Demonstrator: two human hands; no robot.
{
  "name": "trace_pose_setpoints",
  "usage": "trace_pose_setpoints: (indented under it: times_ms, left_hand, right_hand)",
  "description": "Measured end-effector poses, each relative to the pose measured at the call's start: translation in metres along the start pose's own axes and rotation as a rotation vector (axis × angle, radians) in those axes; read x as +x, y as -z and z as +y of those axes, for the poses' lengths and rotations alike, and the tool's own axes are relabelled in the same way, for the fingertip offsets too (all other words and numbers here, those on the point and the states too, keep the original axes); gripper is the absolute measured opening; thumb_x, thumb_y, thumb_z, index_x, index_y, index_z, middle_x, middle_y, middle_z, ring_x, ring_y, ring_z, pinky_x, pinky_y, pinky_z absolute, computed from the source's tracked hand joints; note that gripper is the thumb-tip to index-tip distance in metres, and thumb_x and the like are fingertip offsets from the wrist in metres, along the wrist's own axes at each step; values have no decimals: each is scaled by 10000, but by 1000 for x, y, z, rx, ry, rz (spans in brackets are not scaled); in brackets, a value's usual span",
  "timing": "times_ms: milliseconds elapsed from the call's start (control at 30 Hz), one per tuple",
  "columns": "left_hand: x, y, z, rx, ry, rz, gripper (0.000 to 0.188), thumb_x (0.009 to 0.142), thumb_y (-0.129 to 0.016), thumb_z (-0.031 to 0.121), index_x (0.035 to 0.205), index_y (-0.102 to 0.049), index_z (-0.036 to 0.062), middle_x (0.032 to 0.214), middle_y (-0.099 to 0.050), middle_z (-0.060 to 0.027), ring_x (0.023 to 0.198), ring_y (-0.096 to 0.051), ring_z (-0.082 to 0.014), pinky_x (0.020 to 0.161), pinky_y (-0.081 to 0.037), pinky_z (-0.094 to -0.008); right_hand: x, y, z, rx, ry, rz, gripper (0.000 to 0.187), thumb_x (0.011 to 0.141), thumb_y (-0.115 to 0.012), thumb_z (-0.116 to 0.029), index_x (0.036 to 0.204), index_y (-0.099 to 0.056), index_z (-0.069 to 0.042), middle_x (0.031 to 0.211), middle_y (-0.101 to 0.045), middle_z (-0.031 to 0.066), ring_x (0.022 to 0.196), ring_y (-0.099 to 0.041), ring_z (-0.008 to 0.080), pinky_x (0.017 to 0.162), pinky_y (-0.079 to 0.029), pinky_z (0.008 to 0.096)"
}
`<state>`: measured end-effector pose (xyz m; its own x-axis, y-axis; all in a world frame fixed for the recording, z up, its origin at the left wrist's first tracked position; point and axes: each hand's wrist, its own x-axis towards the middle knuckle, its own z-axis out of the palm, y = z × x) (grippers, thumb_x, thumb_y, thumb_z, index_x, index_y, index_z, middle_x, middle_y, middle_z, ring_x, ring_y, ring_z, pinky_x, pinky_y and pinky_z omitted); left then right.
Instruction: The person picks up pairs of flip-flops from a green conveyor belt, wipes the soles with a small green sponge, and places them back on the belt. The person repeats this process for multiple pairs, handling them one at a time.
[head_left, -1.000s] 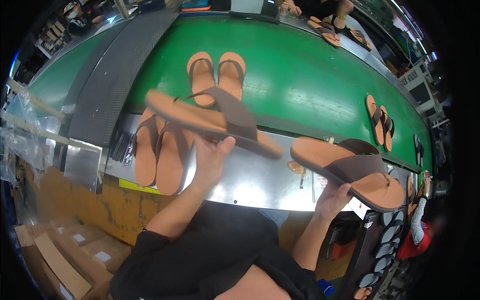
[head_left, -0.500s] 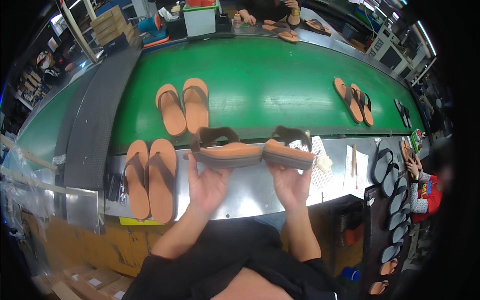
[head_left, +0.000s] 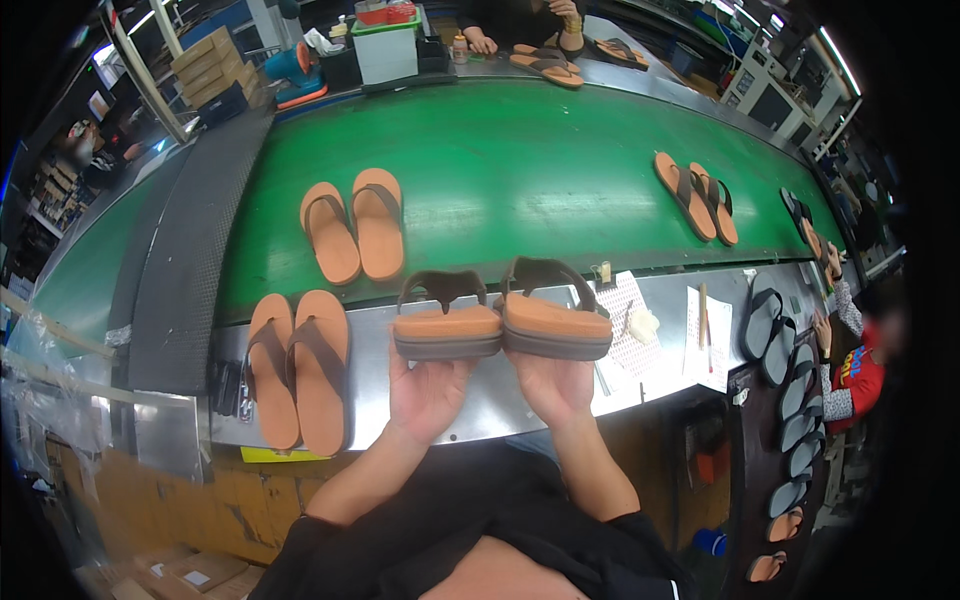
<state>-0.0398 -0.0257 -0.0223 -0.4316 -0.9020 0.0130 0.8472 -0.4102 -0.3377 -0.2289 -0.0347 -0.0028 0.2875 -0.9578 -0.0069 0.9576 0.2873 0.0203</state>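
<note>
My left hand [head_left: 428,398] is closed under a flip-flop [head_left: 447,347] with a tan footbed, a dark brown strap and a grey-brown layered sole. My right hand [head_left: 556,388] grips a matching flip-flop [head_left: 560,342] from below. Both are held up side by side above the metal work surface, their inner edges touching or nearly so, with one end turned toward me. The soles hide most of my fingertips. To the left of my hands, a pair of tan flip-flops [head_left: 320,380] lies on the metal edge.
Another tan pair [head_left: 380,225] rests on the green conveyor belt [head_left: 520,140], and one more pair [head_left: 697,200] sits farther right. Printed sheets [head_left: 628,335] and a pen [head_left: 703,315] lie right of my hands. At the far right, a co-worker in red [head_left: 860,385] stands by a rack of sandals [head_left: 790,450].
Both held flip-flops have turned from showing their sides to showing their ends, and have come closer together. The co-worker at right has moved a tan sandal toward the belt. The view has shifted slightly.
</note>
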Motion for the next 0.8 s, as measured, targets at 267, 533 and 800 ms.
trace_pose_setpoints:
  times_ms: [267, 533, 800]
  left_hand:
    - [-3, -22, -10, 171, 0, -79, 684, 968, -527, 465, 1447, -373, 1, 1497, -375, -211, 1397, -338, -357, 1120, -406, -454]
    - [-6, -17, 20, 413, 26, -75, 558, 1013, -401, 482, 1388, -503, 82, 1359, -571, -100, 1237, -546, -278, 1015, -470, -428]
    - [-5, -7, 12, 309, 76, 9, 500, 1016, -446, 447, 1368, -532, 101, 1258, -634, -143, 1061, -663, -284, 913, -553, -414]
  right_hand:
    - [-5, -14, 0, -35, -29, 54, 710, 959, -488, -591, 1426, -432, -60, 1419, -495, 151, 1295, -501, 318, 1062, -461, 472]
    - [-10, 8, -10, -122, -138, -56, 553, 1022, -458, -433, 1441, -431, -73, 1388, -542, 108, 1236, -557, 261, 1004, -499, 430]
    - [-6, -3, 12, -404, -16, 144, 543, 1020, -504, -358, 1452, -398, -48, 1415, -497, 113, 1242, -533, 230, 1025, -479, 374]
